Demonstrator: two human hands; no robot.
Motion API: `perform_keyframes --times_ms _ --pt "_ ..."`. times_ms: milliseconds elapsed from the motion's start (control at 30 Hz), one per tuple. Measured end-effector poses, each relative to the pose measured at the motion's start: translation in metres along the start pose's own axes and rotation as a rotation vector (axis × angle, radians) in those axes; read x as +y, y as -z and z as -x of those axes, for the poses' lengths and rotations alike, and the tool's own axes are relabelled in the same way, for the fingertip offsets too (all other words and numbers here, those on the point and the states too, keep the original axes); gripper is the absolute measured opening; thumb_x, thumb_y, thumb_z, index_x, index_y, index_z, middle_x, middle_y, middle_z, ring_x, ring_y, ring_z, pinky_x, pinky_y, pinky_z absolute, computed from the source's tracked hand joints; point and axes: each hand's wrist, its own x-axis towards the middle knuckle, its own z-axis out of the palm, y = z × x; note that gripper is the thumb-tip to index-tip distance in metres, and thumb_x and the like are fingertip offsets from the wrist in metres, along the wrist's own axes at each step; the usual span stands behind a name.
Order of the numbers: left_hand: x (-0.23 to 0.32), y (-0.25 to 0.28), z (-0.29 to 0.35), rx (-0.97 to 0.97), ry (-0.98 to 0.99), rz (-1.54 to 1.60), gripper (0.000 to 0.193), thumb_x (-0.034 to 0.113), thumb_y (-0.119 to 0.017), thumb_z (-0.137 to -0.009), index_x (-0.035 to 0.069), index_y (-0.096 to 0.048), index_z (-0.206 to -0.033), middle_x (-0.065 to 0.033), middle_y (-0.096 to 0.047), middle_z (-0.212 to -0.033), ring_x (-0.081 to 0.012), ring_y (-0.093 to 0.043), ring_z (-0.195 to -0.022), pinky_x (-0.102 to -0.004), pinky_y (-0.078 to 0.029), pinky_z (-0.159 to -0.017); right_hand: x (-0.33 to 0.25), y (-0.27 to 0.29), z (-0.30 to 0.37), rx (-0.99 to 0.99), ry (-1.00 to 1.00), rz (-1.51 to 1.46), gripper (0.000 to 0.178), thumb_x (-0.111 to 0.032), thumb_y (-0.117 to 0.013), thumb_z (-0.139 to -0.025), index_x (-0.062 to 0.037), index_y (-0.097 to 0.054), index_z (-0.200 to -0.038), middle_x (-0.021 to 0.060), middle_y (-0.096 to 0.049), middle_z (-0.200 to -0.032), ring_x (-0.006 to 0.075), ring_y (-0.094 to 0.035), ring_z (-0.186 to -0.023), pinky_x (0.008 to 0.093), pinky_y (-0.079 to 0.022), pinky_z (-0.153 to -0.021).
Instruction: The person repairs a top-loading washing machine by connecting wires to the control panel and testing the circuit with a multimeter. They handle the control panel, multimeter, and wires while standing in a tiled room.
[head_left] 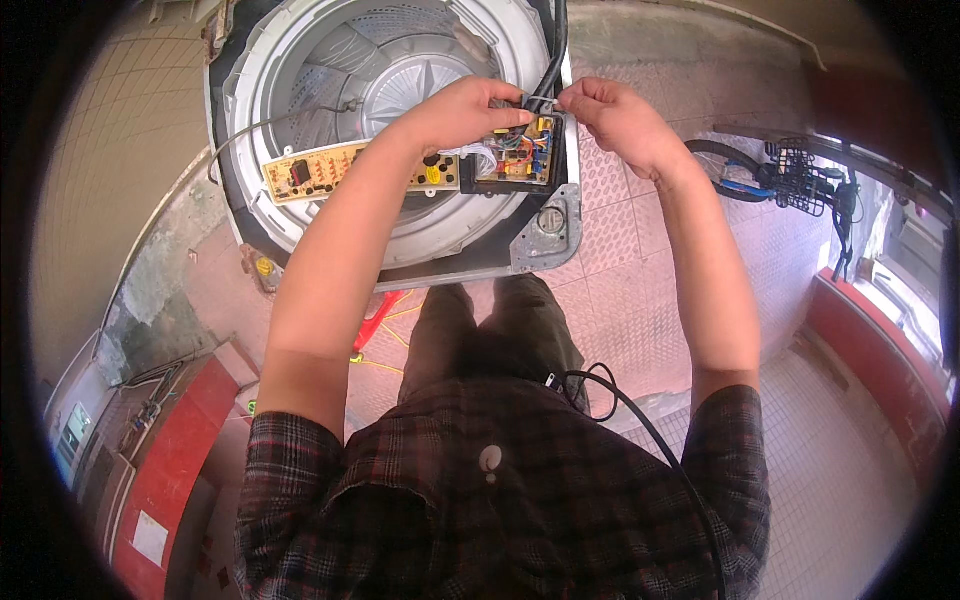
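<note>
Washer lid area open, upper middle of the frame. Both of the person's hands were at its right edge, just above the board, which sat in a black tray on the rim. The left hand had thumb and forefinger parted around the dark wires at the tray's top; whether they gripped them firmly, I couldn't tell. The right hand had thumb and forefinger pinched on the end of a thin white strip; its other fingers were curled. The strip spanned the gap between the hands, upper centre-right; tie or wire, too small to tell. A thick black cable ran up from there to the top edge.

Step looked like fine work on strip and wires. To do it well, my view: left fingers steadying the bundle close to the strip, right pinch drawing in line with it, gently, not sideways. A hard tug might have strained the coloured leads or tipped the tray. Forearms would have been best lifted clear of the long panel, left of the board, since the left one crossed over it and the white ribbon between panel and board could have snagged.
</note>
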Motion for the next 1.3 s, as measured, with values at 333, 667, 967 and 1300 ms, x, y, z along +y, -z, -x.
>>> perform_keyframes --times_ms 333,667,967,1300 --pt "0.004 0.0 -0.001 -0.004 -0.038 -0.077 0.029 0.022 -0.069 -0.099 -0.002 -0.069 -0.117 -0.0014 -0.071 -0.094 -0.0066 -0.06 -0.083 -0.0235 -0.05 -0.074 -0.002 -0.001 0.005 0.002 -0.003 -0.007 0.022 -0.025 -0.062 -0.1 -0.0056 -0.07 -0.107 -0.0067 -0.056 -0.077 0.0031 -0.044 -0.066 0.0215 -0.035 -0.055" --pt "0.002 -0.001 -0.003 0.016 -0.044 -0.164 0.028 0.021 -0.069 -0.099 -0.001 -0.071 -0.117 -0.0013 -0.071 -0.092 -0.0061 -0.059 -0.082 -0.0249 -0.05 -0.073 -0.01 0.021 -0.024 -0.067 0.319 0.407 0.022 -0.02 -0.063 -0.101 0.0001 -0.069 -0.105 0.0054 -0.071 -0.088 0.0114 -0.061 -0.082 0.0282 -0.05 -0.076" --pt "0.009 -0.003 0.002 0.021 -0.02 -0.144 0.026 0.02 -0.067 -0.1 -0.001 -0.07 -0.116 0.0001 -0.07 -0.089 -0.005 -0.059 -0.081 -0.0238 -0.05 -0.072 -0.007 0.021 -0.017 -0.065 0.25 0.446 0.024 -0.023 -0.063 -0.101 -0.0004 -0.069 -0.105 0.0102 -0.072 -0.088 0.0163 -0.064 -0.08 0.0335 -0.052 -0.076" --pt "-0.001 -0.009 -0.001 0.089 -0.068 -0.077 0.024 0.019 -0.068 -0.098 -0.003 -0.071 -0.107 -0.0043 -0.071 -0.085 -0.0079 -0.061 -0.076 -0.0271 -0.05 -0.07 0.013 -0.022 0.004 0.162 0.209 0.353 0.021 -0.02 -0.059 -0.099 -0.0004 -0.066 -0.102 0.02 -0.069 -0.086 0.0324 -0.067 -0.077 0.0404 -0.053 -0.074"
